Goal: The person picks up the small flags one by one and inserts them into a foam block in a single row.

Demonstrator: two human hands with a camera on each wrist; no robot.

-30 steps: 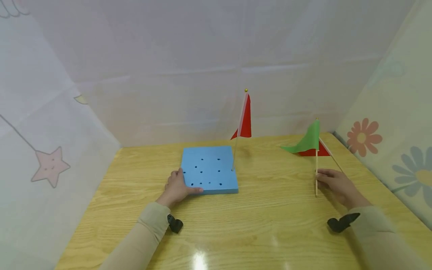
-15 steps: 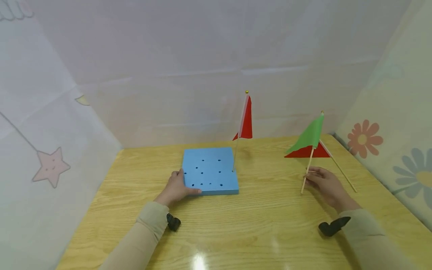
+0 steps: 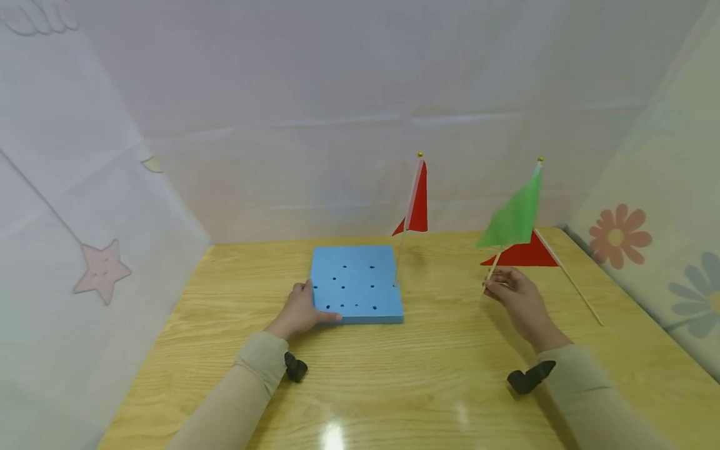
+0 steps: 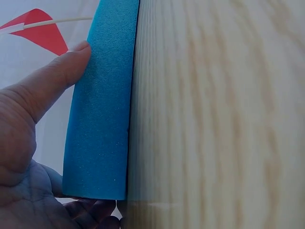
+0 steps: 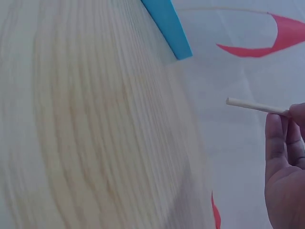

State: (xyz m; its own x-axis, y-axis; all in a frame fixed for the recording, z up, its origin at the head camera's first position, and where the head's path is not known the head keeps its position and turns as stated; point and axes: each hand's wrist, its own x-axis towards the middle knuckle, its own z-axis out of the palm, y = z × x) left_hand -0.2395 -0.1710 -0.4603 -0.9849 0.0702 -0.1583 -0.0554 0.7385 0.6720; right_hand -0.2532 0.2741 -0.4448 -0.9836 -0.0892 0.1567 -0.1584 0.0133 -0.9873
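A flat blue foam block [image 3: 360, 253] with several small holes lies on the table. My left hand [image 3: 298, 310] grips its near left corner, thumb [image 4: 57, 71] on the front edge and fingers round the left side. One red pennant flag [image 3: 418, 206] stands upright in a hole at the block's right edge. My right hand [image 3: 520, 303] pinches the wooden stick [image 5: 252, 104] of a green pennant flag [image 3: 513, 215] near its lower end, between thumb and fingertips. That flag is held up, its top leaning right. A short bare length of stick shows beyond the fingertips in the right wrist view.
Behind the green flag, another red pennant flag [image 3: 537, 253] lies on the wooden table [image 3: 439, 369], its stick slanting toward the near right. White cloth [image 3: 315, 156] hangs along the table's back edge, with printed cloth at both sides.
My right hand has moved left and raised the green flag off the table, away from the lying red flag. The left hand keeps its grip on the foam block.
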